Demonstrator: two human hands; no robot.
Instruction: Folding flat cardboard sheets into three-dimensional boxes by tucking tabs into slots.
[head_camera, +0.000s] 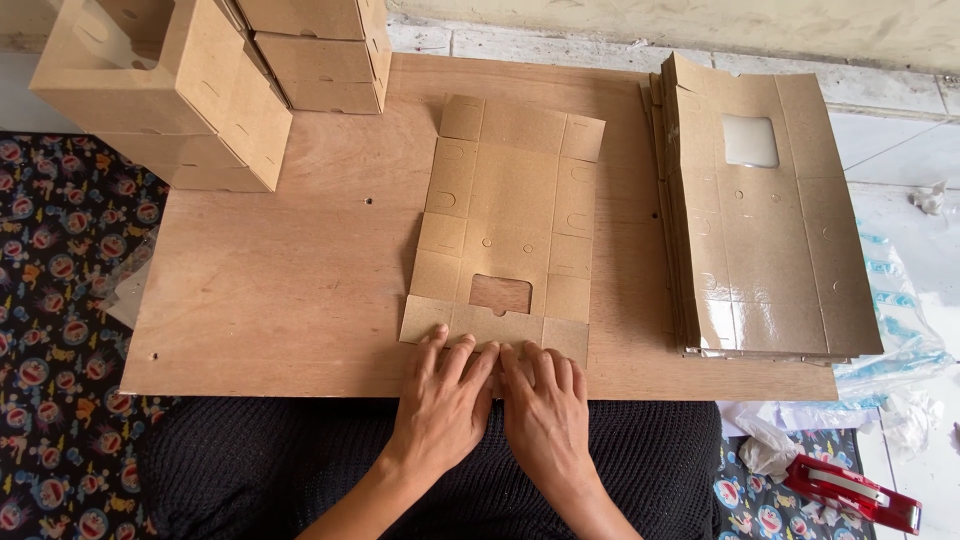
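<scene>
A flat brown cardboard box blank (510, 215) with a square window cut-out lies in the middle of a plywood board (290, 290). My left hand (445, 400) and my right hand (545, 405) lie side by side, palms down, fingers pressing on the blank's near flap at the board's front edge. Neither hand grips anything.
A thick stack of flat blanks (765, 210) sits on the board's right side. Several folded-up boxes (190, 85) are piled at the back left. A red stapler (855, 490) lies on the floor at the lower right, near crumpled plastic (900, 330). A patterned mat (60, 300) lies left.
</scene>
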